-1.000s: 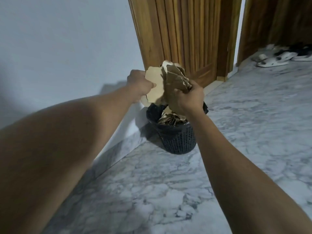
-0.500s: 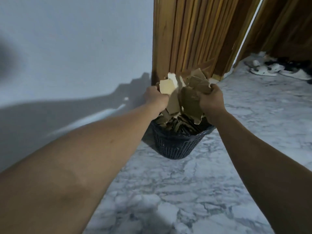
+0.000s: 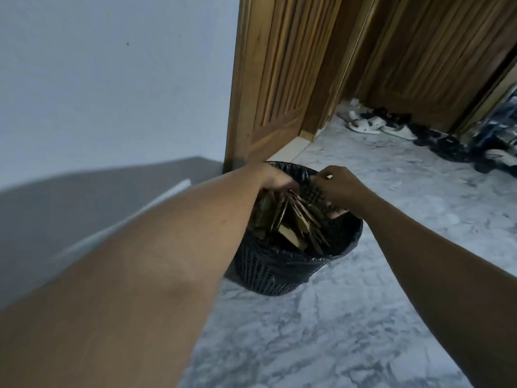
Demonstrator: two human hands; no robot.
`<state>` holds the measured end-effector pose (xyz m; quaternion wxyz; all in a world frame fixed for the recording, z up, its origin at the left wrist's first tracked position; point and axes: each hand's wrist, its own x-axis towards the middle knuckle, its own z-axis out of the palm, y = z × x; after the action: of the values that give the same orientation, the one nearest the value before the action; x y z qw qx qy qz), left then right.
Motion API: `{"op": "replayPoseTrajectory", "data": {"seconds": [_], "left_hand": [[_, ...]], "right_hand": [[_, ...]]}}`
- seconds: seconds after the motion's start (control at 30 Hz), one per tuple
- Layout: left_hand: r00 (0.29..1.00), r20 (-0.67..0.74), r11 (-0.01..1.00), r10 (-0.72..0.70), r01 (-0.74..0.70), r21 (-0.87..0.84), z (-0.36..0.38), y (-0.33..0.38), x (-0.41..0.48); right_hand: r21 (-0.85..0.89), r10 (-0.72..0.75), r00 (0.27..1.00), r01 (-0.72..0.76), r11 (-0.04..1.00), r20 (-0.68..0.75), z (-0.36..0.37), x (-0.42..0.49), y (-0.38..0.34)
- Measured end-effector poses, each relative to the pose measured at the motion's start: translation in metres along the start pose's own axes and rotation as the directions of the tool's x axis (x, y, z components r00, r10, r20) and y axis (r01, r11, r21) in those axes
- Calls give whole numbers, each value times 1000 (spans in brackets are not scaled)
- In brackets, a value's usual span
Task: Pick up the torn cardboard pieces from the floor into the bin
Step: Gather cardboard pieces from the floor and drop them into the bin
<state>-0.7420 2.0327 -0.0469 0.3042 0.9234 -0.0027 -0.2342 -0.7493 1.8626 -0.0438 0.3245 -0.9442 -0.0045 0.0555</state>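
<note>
- Against the foot of the pale wall (image 3: 112, 79), just beside a wooden door (image 3: 274, 79), a black mesh bin (image 3: 268, 273) was seen standing upright on the marble floor (image 3: 307, 331). A black plastic liner (image 3: 355, 228) was folded over its rim.
- Torn cardboard pieces (image 3: 291, 219) were packed inside the bin, most of them set on edge and tilted, with their tops about level with the rim.
- The left hand (image 3: 275, 179) was held over the left side of the bin's mouth, knuckles up, with its fingers turned down towards the cardboard. The fingers were hidden by the back of the hand, so it could not be told whether they were spread or gripping a piece.
- The right hand (image 3: 338, 186) was held over the right side of the bin's mouth, its fingers (image 3: 324, 175) curled and drawn together with the thumb. A patch of dark mesh was seen just beneath them, but whether anything was pinched could not be made out.
- Further back on the floor, well apart from the bin, several sandals and shoes (image 3: 366, 126) were laid in front of more wooden panelling.
</note>
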Motion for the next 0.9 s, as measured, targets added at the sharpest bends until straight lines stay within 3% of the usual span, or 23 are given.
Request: {"op": "replayPoseTrajectory", "data": {"seconds": [0.17,0.27,0.37,0.47,0.63,0.73,0.9], "left_hand": [[996,52,996,-77,74,56,15,-34,23],[992,-112,997,-60,65,44,26,-43,39],[921,-383,973,67,24,228,30,-50,43],[873,-472,960,118,22,280,26,-55,33],[975,-211,977,77,-31,212,25,-55,22],[986,-155,985,62,-35,171,17,-55,12],[988,-126,978,94,-68,195,22,-49,7]], "right_hand": [[-389,134,937,3,921,323,17,1,-5],[-464,117,910,89,881,397,43,10,5],[-468,9,952,142,872,306,62,15,20],[-572,-23,991,95,815,132,54,20,23],[-443,-173,983,129,887,-61,28,4,1],[-332,-267,955,211,919,-131,34,0,-2],[-18,-221,933,226,974,-283,33,3,2]]}}
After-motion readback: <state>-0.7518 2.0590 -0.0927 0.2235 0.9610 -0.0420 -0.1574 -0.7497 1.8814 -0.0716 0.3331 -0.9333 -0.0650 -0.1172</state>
